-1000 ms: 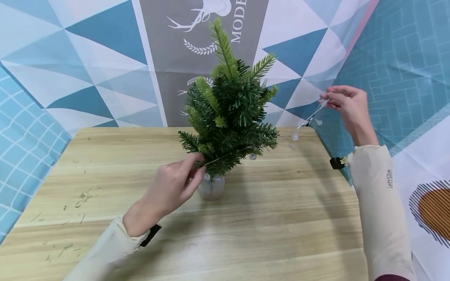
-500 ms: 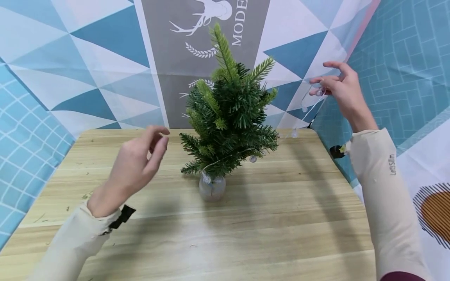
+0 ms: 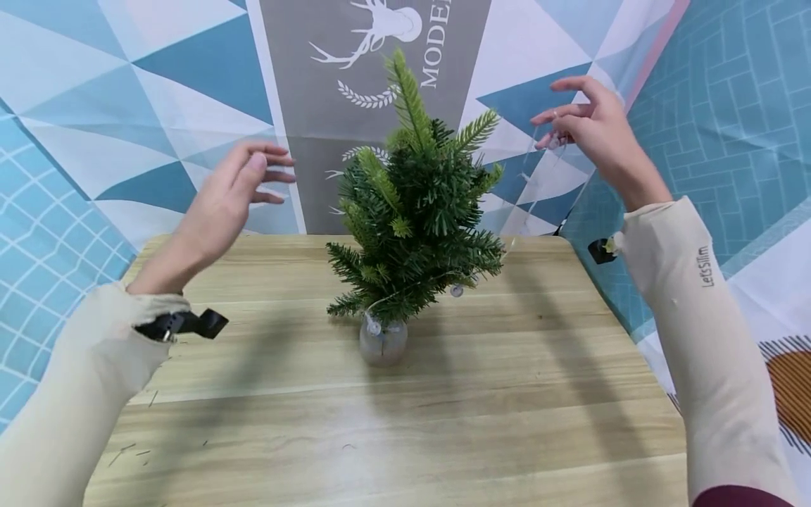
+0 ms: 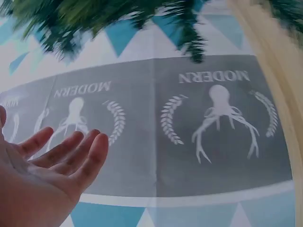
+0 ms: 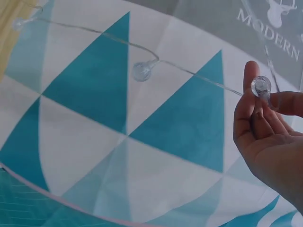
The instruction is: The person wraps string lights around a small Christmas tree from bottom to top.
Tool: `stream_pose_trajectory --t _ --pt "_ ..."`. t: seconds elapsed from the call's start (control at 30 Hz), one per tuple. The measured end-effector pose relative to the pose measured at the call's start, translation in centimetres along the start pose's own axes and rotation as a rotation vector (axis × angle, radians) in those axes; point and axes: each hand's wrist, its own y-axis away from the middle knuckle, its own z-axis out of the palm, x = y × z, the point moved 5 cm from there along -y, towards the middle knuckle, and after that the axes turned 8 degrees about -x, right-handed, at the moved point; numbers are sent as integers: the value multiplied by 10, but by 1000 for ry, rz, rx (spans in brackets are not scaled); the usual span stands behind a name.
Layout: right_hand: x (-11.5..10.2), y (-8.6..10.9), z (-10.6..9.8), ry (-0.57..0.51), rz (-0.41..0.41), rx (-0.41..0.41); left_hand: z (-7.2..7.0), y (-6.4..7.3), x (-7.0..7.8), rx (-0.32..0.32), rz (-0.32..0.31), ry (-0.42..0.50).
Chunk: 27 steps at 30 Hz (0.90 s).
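Right hand (image 3: 592,123), upper right, is pinching bulb string (image 5: 142,70) taut w/ tree (image 3: 415,204) at center; left hand (image 3: 228,193) is hovering open, fingers apart.

"MODERN" on the grey banner (image 5: 277,33); "LetsSlim" on the sleeve (image 3: 705,266)

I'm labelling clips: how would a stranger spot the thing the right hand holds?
Find the small green tree on the wooden table. Up to its right, the right hand pinches a thin clear bulb string trailing back to the tree; unlike the needles, it is transparent and beaded.
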Motion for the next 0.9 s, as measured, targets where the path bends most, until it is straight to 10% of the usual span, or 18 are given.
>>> stream_pose_trajectory --t 0.33,0.63,0.9 --pt "-49 -27 26 0 -69 -39 -28 -46 20 -65 32 462" --pt "-89 -51 57 60 -100 -103 -35 -76 26 -169 -11 528" --pt "-113 -67 81 -98 -213 -183 -17 -106 29 -223 -79 528"
